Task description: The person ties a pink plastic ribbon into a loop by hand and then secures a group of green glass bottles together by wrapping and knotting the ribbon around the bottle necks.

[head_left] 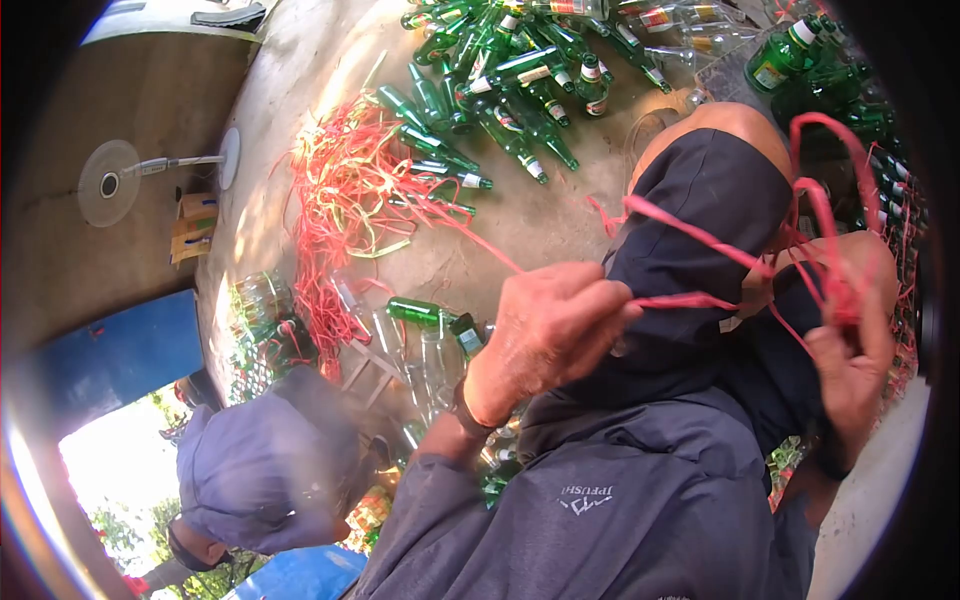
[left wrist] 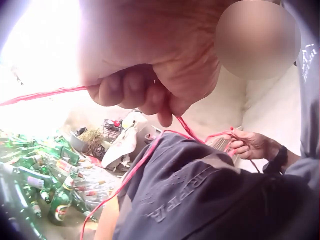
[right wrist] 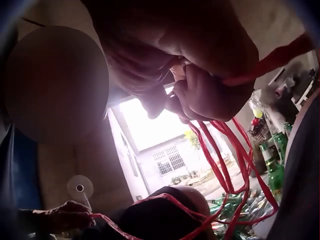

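My left hand [head_left: 550, 330] grips a length of pink plastic string [head_left: 690, 300] in front of my raised knee. From this fist the string runs back to a tangled heap of pink and yellow string [head_left: 345, 200] on the floor. On the other side it stretches across my dark trousers toward my right hand [head_left: 858, 350], which pinches a small bunch of the same string. Several loops [right wrist: 235, 165] hang below the right fingers in the right wrist view. Another strand [left wrist: 122, 187] drapes over my knee in the left wrist view.
Green glass bottles [head_left: 520, 75] lie piled on the concrete floor, with clear bottles [head_left: 700, 35] beyond. More green bottles [head_left: 785, 60] stand at the right. Close on the left is another person in a cap [head_left: 260, 460]. A fan [head_left: 110, 183] and a blue panel [head_left: 120, 350] are behind.
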The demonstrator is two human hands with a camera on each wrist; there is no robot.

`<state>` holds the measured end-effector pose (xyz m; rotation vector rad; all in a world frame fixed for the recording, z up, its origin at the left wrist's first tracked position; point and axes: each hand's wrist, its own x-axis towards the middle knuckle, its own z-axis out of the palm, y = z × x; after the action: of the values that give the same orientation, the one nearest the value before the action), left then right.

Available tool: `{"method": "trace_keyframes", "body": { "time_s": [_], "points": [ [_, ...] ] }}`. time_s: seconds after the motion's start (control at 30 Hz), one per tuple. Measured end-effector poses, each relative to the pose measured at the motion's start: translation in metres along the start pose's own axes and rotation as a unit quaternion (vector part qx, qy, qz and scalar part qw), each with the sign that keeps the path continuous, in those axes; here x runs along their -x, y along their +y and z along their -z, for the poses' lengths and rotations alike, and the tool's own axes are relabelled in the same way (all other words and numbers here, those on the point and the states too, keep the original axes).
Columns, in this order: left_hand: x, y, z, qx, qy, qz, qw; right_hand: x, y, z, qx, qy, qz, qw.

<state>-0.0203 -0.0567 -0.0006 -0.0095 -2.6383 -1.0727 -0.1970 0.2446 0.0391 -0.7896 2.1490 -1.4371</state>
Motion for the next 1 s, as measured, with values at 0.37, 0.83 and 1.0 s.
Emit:
{"method": "trace_keyframes", "body": {
  "time_s": [0.37, 0.83, 1.0],
  "points": [
    [-0.014, 0.008, -0.021, 0.089, 0.008, -0.056, 0.994, -0.035, -0.015, -0.076, 0.008, -0.177, 0.048, 0.983],
    [0.060, -0.154, -0.015, -0.155, 0.204, 0.163, 0.953, -0.006, -0.007, -0.005, -0.030, -0.049, -0.043, 0.997],
    [0.073, -0.188, -0.033, -0.184, 0.237, 0.189, 0.935, 0.020, 0.008, 0.031, -0.043, -0.033, -0.033, 0.998]
  ]
}}
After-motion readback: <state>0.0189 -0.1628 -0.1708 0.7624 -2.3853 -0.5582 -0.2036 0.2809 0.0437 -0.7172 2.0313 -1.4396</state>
